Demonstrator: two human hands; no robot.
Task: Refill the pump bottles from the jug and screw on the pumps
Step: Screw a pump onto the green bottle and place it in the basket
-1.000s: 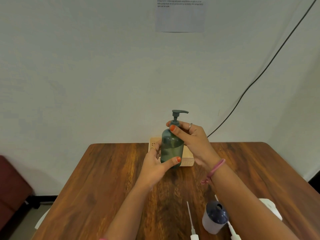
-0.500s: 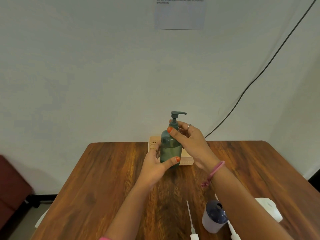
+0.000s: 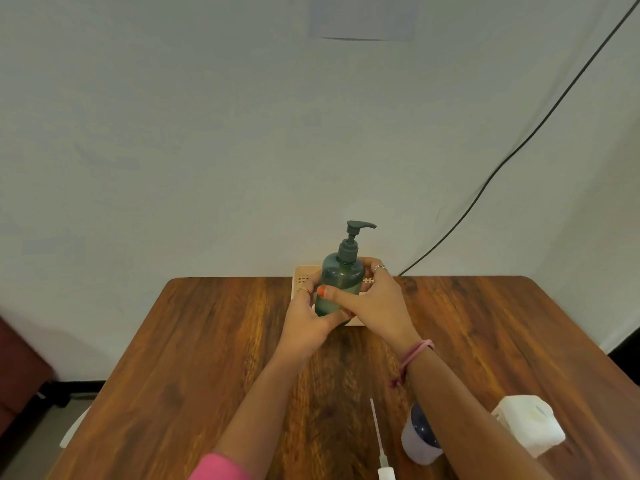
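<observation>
A dark green pump bottle (image 3: 343, 277) with its green pump (image 3: 354, 237) on top is held upright at the far middle of the wooden table (image 3: 173, 358). My left hand (image 3: 308, 320) wraps its lower left side. My right hand (image 3: 374, 303) grips the body from the right, thumb across the front. A white pump with a long tube (image 3: 379, 441) lies near the front edge. Beside it stands a pale bottle with a dark blue top (image 3: 419, 438), partly hidden by my right forearm. A white jug (image 3: 530, 424) sits at the front right.
A beige perforated tray (image 3: 304, 277) stands behind the green bottle against the wall. A black cable (image 3: 519, 147) runs down the wall at the right. A dark red seat (image 3: 17, 375) is on the floor at the left.
My right hand has dropped from the pump collar to the bottle's body. The bottle has stayed in about the same place above the tray's front.
</observation>
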